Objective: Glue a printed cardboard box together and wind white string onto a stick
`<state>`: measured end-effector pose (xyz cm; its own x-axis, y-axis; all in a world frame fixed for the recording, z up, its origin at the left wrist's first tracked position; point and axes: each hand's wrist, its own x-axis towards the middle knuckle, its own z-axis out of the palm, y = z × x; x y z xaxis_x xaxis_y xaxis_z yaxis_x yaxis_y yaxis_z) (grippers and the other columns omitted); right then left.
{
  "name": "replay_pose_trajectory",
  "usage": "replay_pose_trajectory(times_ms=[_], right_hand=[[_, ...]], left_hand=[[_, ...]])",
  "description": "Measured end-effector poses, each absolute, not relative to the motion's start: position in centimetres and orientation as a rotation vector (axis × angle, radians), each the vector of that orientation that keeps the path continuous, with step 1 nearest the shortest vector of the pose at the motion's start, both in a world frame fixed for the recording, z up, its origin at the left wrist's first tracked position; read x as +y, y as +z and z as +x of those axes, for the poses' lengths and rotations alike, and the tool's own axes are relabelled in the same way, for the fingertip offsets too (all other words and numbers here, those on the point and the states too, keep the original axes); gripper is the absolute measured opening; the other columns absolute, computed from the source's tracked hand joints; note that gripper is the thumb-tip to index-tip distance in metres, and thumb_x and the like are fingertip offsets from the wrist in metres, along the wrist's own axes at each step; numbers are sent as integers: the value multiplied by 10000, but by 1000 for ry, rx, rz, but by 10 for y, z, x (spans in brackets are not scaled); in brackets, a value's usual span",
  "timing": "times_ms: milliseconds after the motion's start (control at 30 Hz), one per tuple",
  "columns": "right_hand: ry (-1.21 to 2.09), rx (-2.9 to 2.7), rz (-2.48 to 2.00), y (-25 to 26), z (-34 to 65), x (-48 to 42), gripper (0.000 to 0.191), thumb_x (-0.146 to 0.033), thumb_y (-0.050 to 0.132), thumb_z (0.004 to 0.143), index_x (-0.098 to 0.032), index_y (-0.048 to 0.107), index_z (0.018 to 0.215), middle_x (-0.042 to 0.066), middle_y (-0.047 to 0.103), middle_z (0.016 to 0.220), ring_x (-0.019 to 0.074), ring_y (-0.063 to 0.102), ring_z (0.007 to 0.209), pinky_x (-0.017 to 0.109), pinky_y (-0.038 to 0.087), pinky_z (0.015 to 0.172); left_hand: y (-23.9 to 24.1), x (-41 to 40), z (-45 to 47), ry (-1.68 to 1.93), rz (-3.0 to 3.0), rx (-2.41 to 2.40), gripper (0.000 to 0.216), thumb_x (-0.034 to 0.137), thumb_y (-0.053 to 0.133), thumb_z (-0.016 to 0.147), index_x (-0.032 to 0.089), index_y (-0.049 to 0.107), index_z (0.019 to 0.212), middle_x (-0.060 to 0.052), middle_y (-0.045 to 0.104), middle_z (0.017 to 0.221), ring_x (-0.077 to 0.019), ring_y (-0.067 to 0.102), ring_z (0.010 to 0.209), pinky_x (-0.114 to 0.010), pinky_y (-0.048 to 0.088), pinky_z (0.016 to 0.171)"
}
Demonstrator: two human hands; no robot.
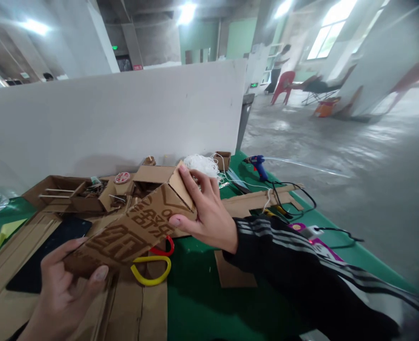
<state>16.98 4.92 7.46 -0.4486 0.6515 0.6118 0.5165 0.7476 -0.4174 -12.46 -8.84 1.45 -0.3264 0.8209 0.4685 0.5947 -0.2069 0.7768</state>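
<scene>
Both hands are holding one cardboard box point(124, 237), which is lifted above the table point(195, 303) and tilted, so its right end stands higher than its left end. The printed side of this box, with large dark brown characters, is turned toward the person. The left hand point(67, 284) closes around the lower left end, with its thumb on the near side. The right hand point(209, 208) grips the upper right end, its thumb at the lower corner and its index finger along the top of the pale end face. Just below the box are a yellow loop handle point(152, 258) and a red loop handle point(171, 246); the rest of them is hidden. A black flat panel point(42, 265) lies on cardboard sheets point(136, 308) at the left, near the left hand. Beyond the right hand there is a heap of white string point(199, 165), and farther to the right a blue glue gun point(258, 166) rests near the edge of the green table. A square cardboard piece point(236, 274) lies below the right wrist.
</scene>
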Motion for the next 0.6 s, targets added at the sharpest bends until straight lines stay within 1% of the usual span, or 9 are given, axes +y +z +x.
replay_pose_trajectory(times_ms=[100,200,233,300,367,400,500,600], right_hand=[[329,-2139,-821,72,160,58,970,-645,585,813,-311,49,1549,107,333,1424,322,337,1284,521,295,1116],[530,-2116,-753,70,155,65,1058,-583,689,767,-278,48,1552,120,320,1432,303,329,1323,478,321,1127],[602,-2112,-720,69,155,67,1051,-562,698,769,-267,62,1552,125,320,1438,296,324,1336,470,322,1132],[747,-2090,-654,66,155,70,904,-502,638,843,-268,119,1545,123,334,1455,277,345,1339,468,343,1122],[896,-2011,-622,60,157,74,690,-411,527,925,-262,211,1520,116,394,1434,251,414,1294,452,416,1064],[958,-1961,-625,57,157,77,618,-364,493,939,-245,261,1499,118,435,1401,240,459,1252,434,461,1017],[1044,-1867,-665,43,155,87,539,-297,520,906,-171,381,1411,136,525,1258,227,544,1123,392,535,893],[1043,-1866,-694,29,149,95,486,-288,571,873,-151,456,1325,132,543,1189,224,562,1061,392,543,860]], left_hand=[[25,-80,-135,1519,1762,1879,563,259,733,732,287,433,1207,-63,582,1131,-225,701,848,-375,629,714],[34,-72,-141,1462,1966,1884,559,257,694,776,273,398,1250,-57,560,1139,-204,693,844,-349,622,705],[36,-70,-143,1433,2014,1880,548,261,683,788,267,390,1252,-60,549,1158,-203,691,856,-350,621,714],[37,-67,-149,1372,2037,1890,532,280,664,814,257,373,1258,-73,520,1214,-211,682,906,-373,612,766],[36,-64,-155,1304,1999,1911,526,307,650,835,250,361,1271,-78,523,1218,-216,676,914,-398,599,804],[34,-63,-158,1279,1977,1913,522,318,641,846,245,360,1279,-78,537,1201,-218,675,910,-407,593,818],[31,-57,-165,1204,1923,1927,512,338,622,874,232,368,1305,-87,549,1207,-234,666,952,-429,567,878],[31,-48,-168,1143,1913,2007,526,392,618,875,223,387,1317,-86,534,1229,-261,642,1011,-453,545,926]])
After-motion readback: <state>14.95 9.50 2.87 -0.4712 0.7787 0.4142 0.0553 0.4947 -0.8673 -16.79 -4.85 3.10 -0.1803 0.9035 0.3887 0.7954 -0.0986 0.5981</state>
